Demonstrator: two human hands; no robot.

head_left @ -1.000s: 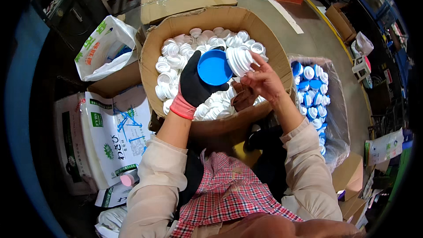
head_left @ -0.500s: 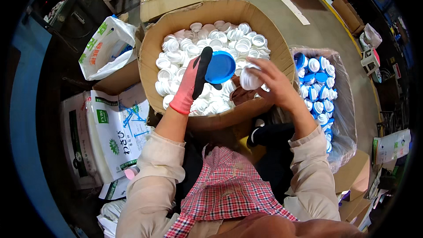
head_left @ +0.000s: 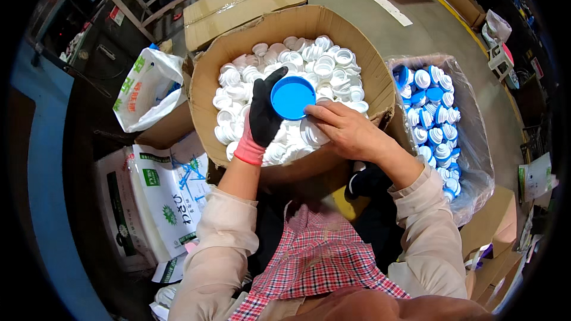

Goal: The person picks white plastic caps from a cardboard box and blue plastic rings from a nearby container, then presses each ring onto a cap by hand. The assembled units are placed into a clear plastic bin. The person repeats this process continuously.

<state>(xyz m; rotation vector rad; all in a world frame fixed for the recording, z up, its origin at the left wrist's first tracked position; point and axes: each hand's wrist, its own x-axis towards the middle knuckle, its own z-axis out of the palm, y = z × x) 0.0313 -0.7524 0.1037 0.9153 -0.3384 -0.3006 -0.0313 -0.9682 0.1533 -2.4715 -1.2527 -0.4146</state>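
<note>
My left hand, in a black-palmed pink glove, grips a round blue cap by its left side, the hollow inside facing up. My bare right hand is closed on a white, ringed plastic insert just below the cap. Its fingertips touch the cap's lower right rim. Both hands are above a large open cardboard box of loose white inserts. The fingers partly cover the held insert.
To the right, a plastic-lined bin holds several blue caps with white inserts. A closed carton lies behind the big box. At left are a white plastic bag and printed sacks.
My right hand has brought the white insert left and down, close against the blue cap. The cap has turned so that its inside faces up more fully.
</note>
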